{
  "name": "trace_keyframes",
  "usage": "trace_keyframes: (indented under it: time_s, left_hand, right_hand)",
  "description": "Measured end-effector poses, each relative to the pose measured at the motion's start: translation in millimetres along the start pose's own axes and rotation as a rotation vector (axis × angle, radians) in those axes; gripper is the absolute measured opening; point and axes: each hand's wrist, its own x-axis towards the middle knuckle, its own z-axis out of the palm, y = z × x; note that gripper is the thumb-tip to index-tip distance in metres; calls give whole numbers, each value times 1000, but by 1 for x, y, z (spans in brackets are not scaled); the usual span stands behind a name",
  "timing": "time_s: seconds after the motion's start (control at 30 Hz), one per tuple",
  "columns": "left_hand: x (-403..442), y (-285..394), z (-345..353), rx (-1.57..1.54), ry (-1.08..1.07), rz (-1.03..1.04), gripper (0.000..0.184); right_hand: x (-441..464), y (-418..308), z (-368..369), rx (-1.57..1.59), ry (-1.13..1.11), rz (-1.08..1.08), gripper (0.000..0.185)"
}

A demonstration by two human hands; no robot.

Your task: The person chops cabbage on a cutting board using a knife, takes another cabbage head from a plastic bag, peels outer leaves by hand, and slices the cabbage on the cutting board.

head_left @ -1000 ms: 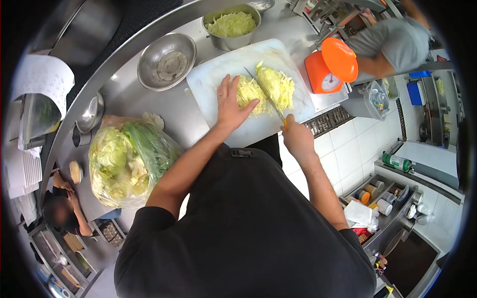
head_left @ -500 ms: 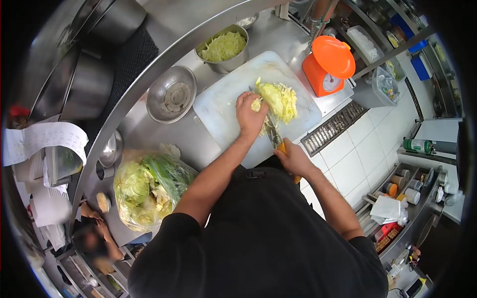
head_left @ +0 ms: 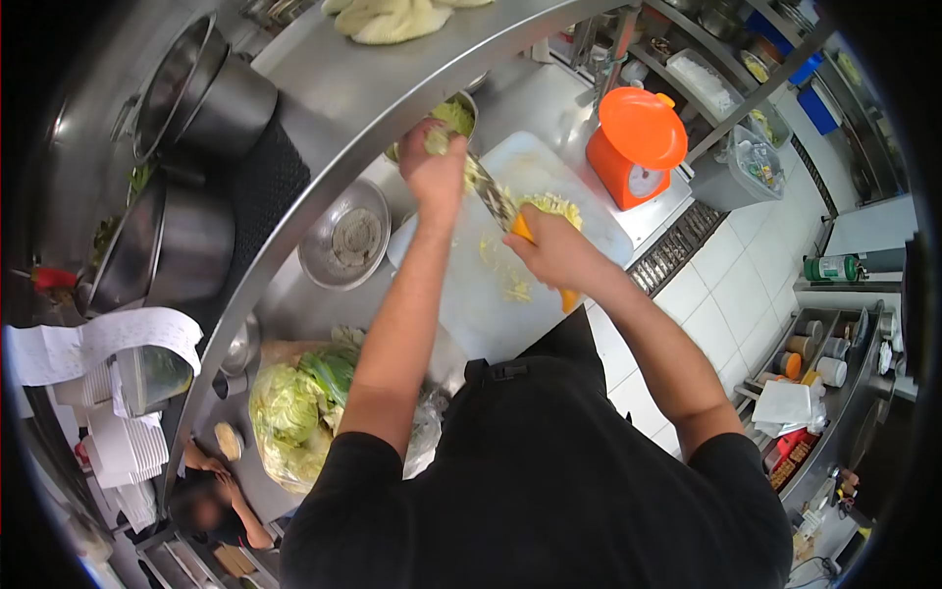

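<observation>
My left hand point(head_left: 434, 169) is at the rim of the metal bowl point(head_left: 475, 118), its blurred fingers closed around shredded lettuce point(head_left: 436, 142). Shredded lettuce also shows inside the bowl, partly hidden by the hand and the shelf edge. My right hand point(head_left: 557, 253) grips the yellow handle of a knife point(head_left: 494, 194). The blade points toward the bowl, and lettuce shreds lie along it near my left hand. Below is the white cutting board point(head_left: 491, 329), with scattered shreds in its middle. A pile of cut lettuce point(head_left: 554, 208) is on its far right part, partly behind my right hand.
A metal strainer bowl point(head_left: 343, 234) stands left of the board. Nearer is a plastic bag of lettuce point(head_left: 294, 417). An orange scale point(head_left: 628, 162) stands at the right. The metal shelf edge point(head_left: 285, 177) curves overhead. A co-worker's arm point(head_left: 250, 515) shows at lower left.
My left hand has moved from the board up to the bowl, taking lettuce along. The knife has swung from the board toward the bowl. Less lettuce shows on the board. The view has shifted.
</observation>
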Motion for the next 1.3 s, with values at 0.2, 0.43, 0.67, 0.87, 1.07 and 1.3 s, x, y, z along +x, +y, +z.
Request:
trace_keyframes:
  time_s: [0.2,0.43,0.67,0.87,1.07,1.3]
  left_hand:
    - [81,-55,18,-28,-204,174,46]
    - [95,-124,22,181,-491,118,54]
    - [75,-145,31,664,-689,316,60]
    - [55,-85,7,499,-379,499,49]
    - [-49,-3,-7,110,-1024,539,63]
    - [-79,-3,6,372,-1242,559,63]
  right_hand:
    - [83,-21,-9,-89,79,24,38]
    - [58,10,-17,-284,176,43,38]
    - [-36,30,-26,-235,200,161,36]
    - [-104,86,-19,-142,212,325,36]
    - [-141,134,11,-68,274,416,38]
    - [-150,140,20,-77,294,405,38]
